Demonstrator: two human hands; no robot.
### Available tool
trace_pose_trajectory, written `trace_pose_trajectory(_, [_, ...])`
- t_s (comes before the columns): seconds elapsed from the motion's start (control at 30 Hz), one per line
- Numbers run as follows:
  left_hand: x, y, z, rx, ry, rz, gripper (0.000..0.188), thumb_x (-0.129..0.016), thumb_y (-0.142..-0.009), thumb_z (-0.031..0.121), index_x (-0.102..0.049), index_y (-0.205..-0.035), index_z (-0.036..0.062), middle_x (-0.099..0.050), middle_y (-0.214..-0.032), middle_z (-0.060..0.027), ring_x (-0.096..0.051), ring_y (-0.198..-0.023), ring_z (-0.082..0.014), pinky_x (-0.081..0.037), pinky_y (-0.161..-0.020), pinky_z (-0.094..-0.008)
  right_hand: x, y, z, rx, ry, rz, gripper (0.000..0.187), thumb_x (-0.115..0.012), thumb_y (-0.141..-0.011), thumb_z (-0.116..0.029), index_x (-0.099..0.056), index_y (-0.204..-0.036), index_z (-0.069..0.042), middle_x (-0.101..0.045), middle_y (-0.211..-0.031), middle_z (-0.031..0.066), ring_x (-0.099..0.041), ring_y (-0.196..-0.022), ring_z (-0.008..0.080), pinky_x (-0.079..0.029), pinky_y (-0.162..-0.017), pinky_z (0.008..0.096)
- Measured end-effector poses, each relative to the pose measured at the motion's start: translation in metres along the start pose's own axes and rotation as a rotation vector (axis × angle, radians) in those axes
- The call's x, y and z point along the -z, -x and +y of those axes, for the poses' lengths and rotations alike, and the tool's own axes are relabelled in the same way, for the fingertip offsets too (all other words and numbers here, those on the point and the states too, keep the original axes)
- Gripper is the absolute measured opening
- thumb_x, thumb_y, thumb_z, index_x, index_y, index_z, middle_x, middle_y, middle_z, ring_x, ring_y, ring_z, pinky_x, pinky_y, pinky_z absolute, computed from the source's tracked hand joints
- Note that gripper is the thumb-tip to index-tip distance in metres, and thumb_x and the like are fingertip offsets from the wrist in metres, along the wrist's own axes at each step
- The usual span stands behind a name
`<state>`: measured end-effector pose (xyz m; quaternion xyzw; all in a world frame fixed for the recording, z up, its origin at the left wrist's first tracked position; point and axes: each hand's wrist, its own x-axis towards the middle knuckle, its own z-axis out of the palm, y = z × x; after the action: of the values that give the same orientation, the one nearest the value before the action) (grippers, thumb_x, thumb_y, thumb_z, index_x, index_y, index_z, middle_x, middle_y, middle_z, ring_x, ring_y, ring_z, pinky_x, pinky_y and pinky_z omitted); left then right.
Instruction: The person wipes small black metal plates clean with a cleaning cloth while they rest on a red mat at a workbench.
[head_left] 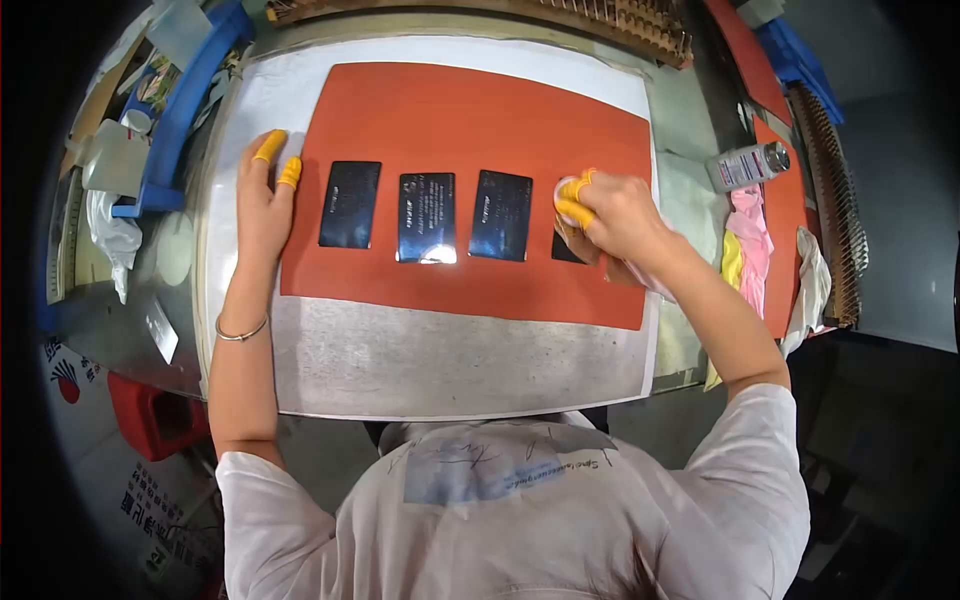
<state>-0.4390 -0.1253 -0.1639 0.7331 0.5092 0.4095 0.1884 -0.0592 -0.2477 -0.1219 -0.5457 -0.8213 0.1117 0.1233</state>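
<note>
Four dark cards (427, 215) lie mid-frame, and I fear grit under the white wad (562, 188) my right fingers (574, 210) pinch could scratch one, my left fingers (289, 172) spread.

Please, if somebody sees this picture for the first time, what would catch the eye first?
Probably the large orange-red sheet in the upper middle, with four dark, glossy plates in a row on it. Next, the bright yellow finger covers: on the left hand beside the sheet's left edge, and on the right hand, which partly hides the rightmost plate.
</note>
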Motion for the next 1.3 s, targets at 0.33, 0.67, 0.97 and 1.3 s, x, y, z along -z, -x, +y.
trace_pose_trajectory(0.33, [0.003,-0.005,-0.003,-0.053,-0.129,-0.005,0.03,-0.051,-0.086,0.006,-0.052,-0.115,-0.0022,-0.048,-0.121,-0.0135,-0.05,-0.109,-0.0235,-0.041,-0.091,-0.0302,0.016,-0.006,0.031,0.15,-0.032,0.064,0.011,-0.061,-0.068,-0.007,-0.063,-0.078,-0.009,-0.059,-0.07,0.0066,-0.058,-0.064,0.026,-0.047,-0.054,0.037])
trace_pose_trajectory(0.67, [0.001,-0.002,-0.004,0.012,-0.068,0.013,0.03,-0.048,-0.085,0.002,-0.051,-0.115,-0.0039,-0.048,-0.119,-0.0141,-0.052,-0.107,-0.0247,-0.042,-0.09,-0.0302,0.016,0.009,0.044,0.249,-0.045,0.043,0.006,-0.062,-0.07,-0.013,-0.062,-0.074,-0.009,-0.057,-0.068,0.0067,-0.059,-0.064,0.0257,-0.047,-0.055,0.037])
trace_pose_trajectory(0.97, [0.001,0.002,-0.006,0.045,-0.077,0.006,0.031,-0.049,-0.083,-0.002,-0.051,-0.114,-0.0035,-0.048,-0.119,-0.0161,-0.051,-0.108,-0.0274,-0.041,-0.093,-0.0314,0.015,0.024,0.026,0.442,-0.016,-0.032,0.009,-0.063,-0.07,-0.014,-0.057,-0.067,-0.009,-0.058,-0.066,0.0046,-0.059,-0.063,0.0219,-0.048,-0.056,0.0366])
trace_pose_trajectory(1.3, [-0.002,0.005,0.0,-0.074,-0.25,0.025,0.03,-0.048,-0.082,-0.001,-0.052,-0.112,-0.004,-0.049,-0.117,-0.0169,-0.049,-0.107,-0.0305,-0.04,-0.091,-0.0337,0.001,0.045,0.007,0.461,-0.115,0.026,0.009,-0.065,-0.067,-0.008,-0.059,-0.074,-0.008,-0.058,-0.071,0.0049,-0.057,-0.06,0.0234,-0.048,-0.053,0.035])
